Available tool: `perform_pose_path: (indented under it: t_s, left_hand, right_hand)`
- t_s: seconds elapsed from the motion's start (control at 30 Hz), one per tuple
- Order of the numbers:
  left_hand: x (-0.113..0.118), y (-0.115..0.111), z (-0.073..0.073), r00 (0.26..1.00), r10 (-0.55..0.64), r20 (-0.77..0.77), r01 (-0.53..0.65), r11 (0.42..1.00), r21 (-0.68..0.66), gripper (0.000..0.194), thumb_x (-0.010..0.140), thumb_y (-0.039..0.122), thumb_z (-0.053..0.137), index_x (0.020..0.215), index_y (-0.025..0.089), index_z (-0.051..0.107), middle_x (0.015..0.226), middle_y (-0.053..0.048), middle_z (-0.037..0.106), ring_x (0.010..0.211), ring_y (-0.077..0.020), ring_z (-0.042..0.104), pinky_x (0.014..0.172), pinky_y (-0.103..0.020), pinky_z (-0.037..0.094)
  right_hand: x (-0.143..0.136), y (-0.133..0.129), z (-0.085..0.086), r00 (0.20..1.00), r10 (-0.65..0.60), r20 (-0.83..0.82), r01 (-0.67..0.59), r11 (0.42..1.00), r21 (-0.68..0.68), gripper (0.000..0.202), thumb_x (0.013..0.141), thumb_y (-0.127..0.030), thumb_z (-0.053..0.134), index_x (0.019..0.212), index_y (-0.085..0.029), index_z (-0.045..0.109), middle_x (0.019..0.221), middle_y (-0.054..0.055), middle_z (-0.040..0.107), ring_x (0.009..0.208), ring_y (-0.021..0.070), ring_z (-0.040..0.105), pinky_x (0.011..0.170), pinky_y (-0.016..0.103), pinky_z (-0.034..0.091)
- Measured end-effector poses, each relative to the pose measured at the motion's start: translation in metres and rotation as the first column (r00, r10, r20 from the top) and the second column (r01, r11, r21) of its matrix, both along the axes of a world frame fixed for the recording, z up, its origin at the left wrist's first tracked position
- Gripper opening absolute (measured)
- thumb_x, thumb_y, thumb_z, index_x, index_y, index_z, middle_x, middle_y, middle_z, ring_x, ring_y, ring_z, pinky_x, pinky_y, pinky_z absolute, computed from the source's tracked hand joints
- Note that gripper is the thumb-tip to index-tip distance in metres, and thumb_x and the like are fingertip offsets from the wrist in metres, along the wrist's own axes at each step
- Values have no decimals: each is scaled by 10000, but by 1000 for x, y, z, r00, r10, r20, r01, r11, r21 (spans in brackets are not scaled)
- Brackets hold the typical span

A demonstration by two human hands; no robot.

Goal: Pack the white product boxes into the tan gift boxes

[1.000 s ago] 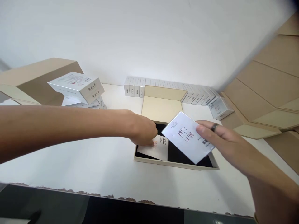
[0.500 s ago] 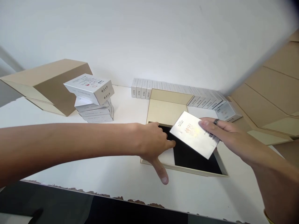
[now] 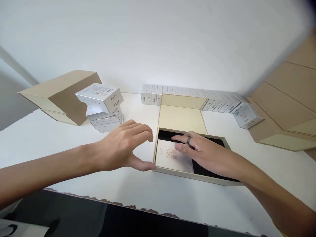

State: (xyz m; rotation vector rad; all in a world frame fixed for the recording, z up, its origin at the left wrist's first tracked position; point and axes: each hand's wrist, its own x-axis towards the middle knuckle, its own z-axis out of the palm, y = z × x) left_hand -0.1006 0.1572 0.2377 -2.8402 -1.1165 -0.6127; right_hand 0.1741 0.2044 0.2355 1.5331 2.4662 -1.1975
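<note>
1. Inside the open cream box (image 3: 192, 177), at its left end, the white packet (image 3: 170, 160) is laid flat.
2. It is partly covered by the right hand (image 3: 202, 150); whether it is gripped cannot be told.
3. Beside the box's left edge, the left hand (image 3: 124, 144) is held with thumb and fingers parted wide.

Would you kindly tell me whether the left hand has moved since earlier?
Yes, the left hand has moved leftward, from over the open box to its left end.
</note>
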Motion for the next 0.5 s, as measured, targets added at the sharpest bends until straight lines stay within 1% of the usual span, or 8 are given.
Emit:
perform_pose_path:
  t_s: [0.03,0.1,0.17,0.23,0.3,0.37,0.43,0.5]
  left_hand:
    - [-3,-2,3,1000,18,22,-19,999,39,438,829,586,659,985,189,558,1032,-105,708,862,-237,677,752,-385,524]
    - [-13,-4,18,994,71,78,-81,988,135,370,837,561,647,992,237,555,1063,-83,700,932,-246,666,795,-404,536]
    - [-30,0,41,982,155,104,-173,966,194,330,839,559,626,993,274,566,1092,-59,687,1011,-258,639,861,-429,532]
    - [-51,10,68,967,245,70,-254,948,192,351,849,564,592,1032,265,573,1161,-59,656,1068,-267,602,923,-450,506]
    - [-75,25,92,938,346,-30,-342,935,98,433,863,579,555,1128,236,560,1271,-73,598,1093,-276,572,932,-459,484]
    - [-98,42,110,881,443,-167,-456,889,-47,568,830,616,579,1255,247,507,1371,-79,529,1113,-292,557,905,-452,480]
    - [-119,57,121,808,496,-320,-566,803,-185,755,737,648,661,1365,303,425,1431,-86,481,1147,-322,549,879,-436,483]
    - [-133,69,126,759,485,-434,-619,743,-252,938,623,643,734,1425,335,358,1448,-108,469,1167,-348,546,874,-430,478]
  right_hand:
    - [2,-2,2,1000,11,12,-11,1000,2,657,897,-719,474,1476,-418,396,1526,-38,405,1351,286,447,1083,424,407]
    - [5,-4,3,997,54,48,-54,998,-15,941,787,-723,630,1559,-352,240,1547,24,383,1351,315,450,1054,426,447]
    - [5,-7,1,991,86,100,-84,996,-29,1197,660,-703,751,1589,-262,139,1517,111,420,1264,347,535,930,406,536]
    - [2,-10,-2,986,93,140,-93,996,-4,1255,626,-614,803,1593,-255,89,1458,140,486,1069,325,654,739,364,588]
    - [-1,-11,-5,986,84,146,-91,995,43,1208,662,-516,792,1589,-313,44,1400,115,544,869,265,700,604,329,579]
    - [-1,-11,-11,987,83,140,-92,994,58,1182,669,-498,790,1582,-363,51,1382,81,562,848,245,703,625,329,591]
    - [3,-9,-18,990,71,123,-79,995,62,1175,662,-558,794,1575,-393,74,1419,61,535,1004,277,687,757,367,608]
    - [11,-7,-28,994,46,100,-56,993,101,1191,647,-614,791,1573,-400,72,1499,55,453,1202,321,599,903,431,577]
